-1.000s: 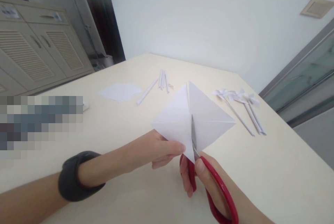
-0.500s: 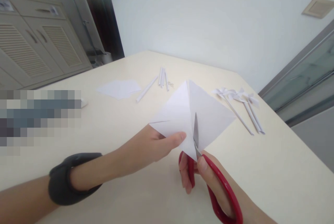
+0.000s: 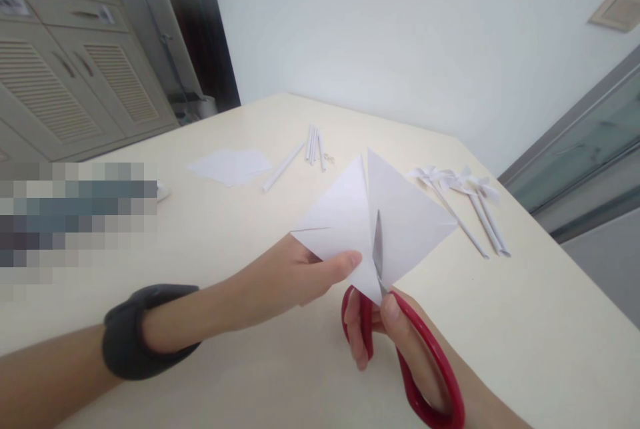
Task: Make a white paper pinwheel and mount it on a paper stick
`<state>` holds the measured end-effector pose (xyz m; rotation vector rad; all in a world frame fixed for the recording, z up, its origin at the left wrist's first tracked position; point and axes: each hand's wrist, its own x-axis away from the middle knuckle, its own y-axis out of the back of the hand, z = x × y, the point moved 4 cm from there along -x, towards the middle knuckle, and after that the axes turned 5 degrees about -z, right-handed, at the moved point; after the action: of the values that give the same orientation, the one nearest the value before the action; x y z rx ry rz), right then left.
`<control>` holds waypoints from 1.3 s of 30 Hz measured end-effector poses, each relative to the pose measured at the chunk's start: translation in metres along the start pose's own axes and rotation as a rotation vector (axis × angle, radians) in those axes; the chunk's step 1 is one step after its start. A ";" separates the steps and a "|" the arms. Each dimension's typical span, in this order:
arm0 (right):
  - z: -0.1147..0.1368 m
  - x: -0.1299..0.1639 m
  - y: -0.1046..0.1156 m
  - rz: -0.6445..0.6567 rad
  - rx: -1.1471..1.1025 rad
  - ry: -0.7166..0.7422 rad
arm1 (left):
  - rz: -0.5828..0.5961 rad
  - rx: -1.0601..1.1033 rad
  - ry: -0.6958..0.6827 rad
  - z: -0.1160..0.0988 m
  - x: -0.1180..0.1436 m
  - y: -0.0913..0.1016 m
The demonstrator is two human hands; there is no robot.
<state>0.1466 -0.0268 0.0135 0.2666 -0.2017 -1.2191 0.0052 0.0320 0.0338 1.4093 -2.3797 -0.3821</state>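
From the head view, my left hand [image 3: 295,276] sits at the centre of the frame, its fingers [image 3: 345,261] pinched on the lower left part of the white paper square [image 3: 400,216], which I hold up off the worktop [image 3: 525,322], tilted so one corner points down at me. My right hand [image 3: 395,349] is just below it in the lower middle of the frame, fingers through the red loops of the scissors [image 3: 425,369] and closed around them. The blades [image 3: 378,252] look nearly together and stand in a slit that runs from the bottom corner up toward the middle of the sheet. A second slit shows at the top corner, and a crease or cut at the left corner; I cannot tell which.

To cut well here, I judge the blades should follow the diagonal fold line and stop short of the centre, so that the middle of the sheet stays whole. My pinch lies close beside the cut line, which keeps the paper taut; the thumb must stay clear of the blades. Short snips would serve better than one long one.

Further up the frame, on the worktop, lie a flat sheet of white paper [image 3: 230,166] at centre left, a few rolled paper sticks [image 3: 313,146] near the middle, and finished paper pinwheels [image 3: 465,196] at the right. A dark band [image 3: 135,332] circles my left wrist at lower left. Cabinets [image 3: 65,76] fill the upper left.
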 end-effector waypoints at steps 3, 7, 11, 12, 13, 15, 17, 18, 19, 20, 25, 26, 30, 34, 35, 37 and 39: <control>0.003 0.000 -0.002 0.007 0.000 -0.005 | -0.022 -0.006 0.025 0.002 0.000 0.001; 0.007 0.001 -0.002 0.008 -0.004 -0.017 | 0.006 0.042 -0.001 0.002 0.000 0.001; 0.011 -0.001 -0.001 0.010 0.003 0.010 | 0.058 0.038 0.024 0.002 0.000 0.000; 0.011 -0.001 0.000 0.007 -0.005 0.005 | 0.063 0.022 0.039 0.003 0.000 0.000; 0.012 -0.002 0.000 0.024 -0.030 0.006 | 0.068 0.010 0.048 0.003 0.000 0.000; 0.012 -0.002 0.000 0.016 -0.063 0.019 | 0.075 -0.004 0.049 0.002 0.001 0.000; 0.012 -0.002 0.000 0.016 -0.060 0.027 | 0.078 -0.020 0.043 0.002 0.001 0.000; 0.011 -0.001 -0.001 0.015 -0.048 0.023 | 0.077 -0.027 0.043 0.003 0.001 0.000; 0.010 -0.001 -0.001 0.012 -0.035 0.022 | 0.072 -0.036 0.043 0.003 0.001 0.000; 0.009 0.000 -0.001 0.012 -0.018 0.014 | 0.065 -0.042 0.041 0.004 0.001 0.000; 0.006 -0.001 -0.001 0.040 0.014 -0.032 | 0.043 0.003 0.004 0.005 0.001 -0.001; 0.006 -0.001 -0.001 0.038 0.020 -0.027 | 0.048 0.008 -0.002 0.004 0.001 -0.002; 0.008 -0.003 -0.001 0.011 0.032 0.033 | 0.069 -0.002 -0.006 0.003 0.001 -0.001; 0.008 -0.003 -0.003 0.001 -0.037 0.043 | 0.111 -0.012 -0.014 0.004 0.002 -0.001; 0.008 -0.003 -0.004 0.002 -0.030 0.045 | 0.113 -0.012 -0.007 0.006 0.001 -0.001; 0.009 -0.002 -0.004 -0.003 -0.001 0.042 | 0.097 -0.012 0.005 0.008 0.001 -0.001; 0.010 -0.003 -0.003 -0.003 0.001 0.031 | 0.098 -0.022 0.002 0.010 0.000 -0.001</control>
<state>0.1398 -0.0264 0.0222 0.2869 -0.1754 -1.2171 0.0014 0.0320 0.0247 1.2773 -2.4241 -0.3793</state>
